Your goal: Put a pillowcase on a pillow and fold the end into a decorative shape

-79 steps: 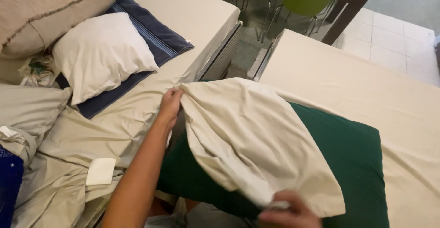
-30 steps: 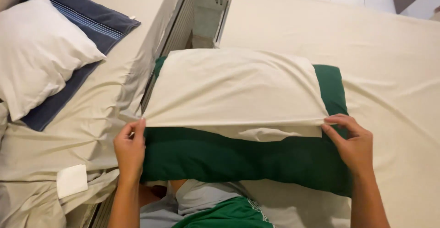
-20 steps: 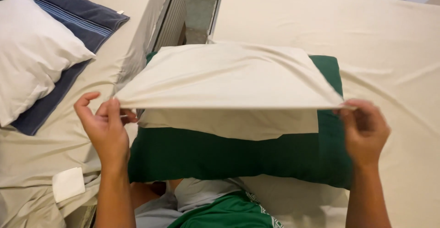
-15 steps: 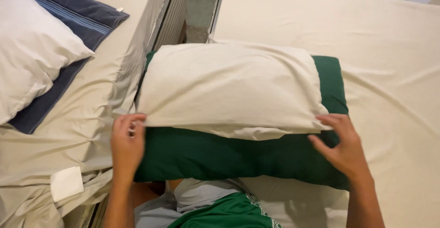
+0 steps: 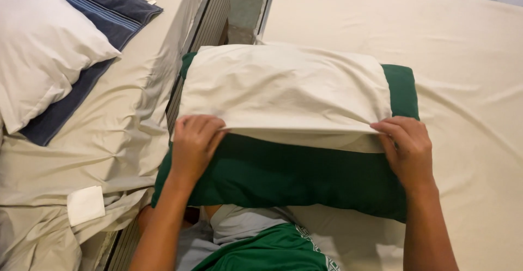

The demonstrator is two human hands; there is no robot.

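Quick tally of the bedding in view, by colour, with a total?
Green: 1, the pillow
Cream: 1, the pillowcase that the left hand and right hand grip
White: 1, the pillow on the left bed
Navy: 1, the striped towel under it
Total: 4

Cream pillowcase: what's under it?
A green pillow lies under the cream pillowcase, near half showing, far half covered. Left hand and right hand grip its open edge.

A cream pillowcase (image 5: pixel 283 88) lies half-drawn over a dark green pillow (image 5: pixel 283 175), its open hem bunched across the pillow's middle, the near half bare.
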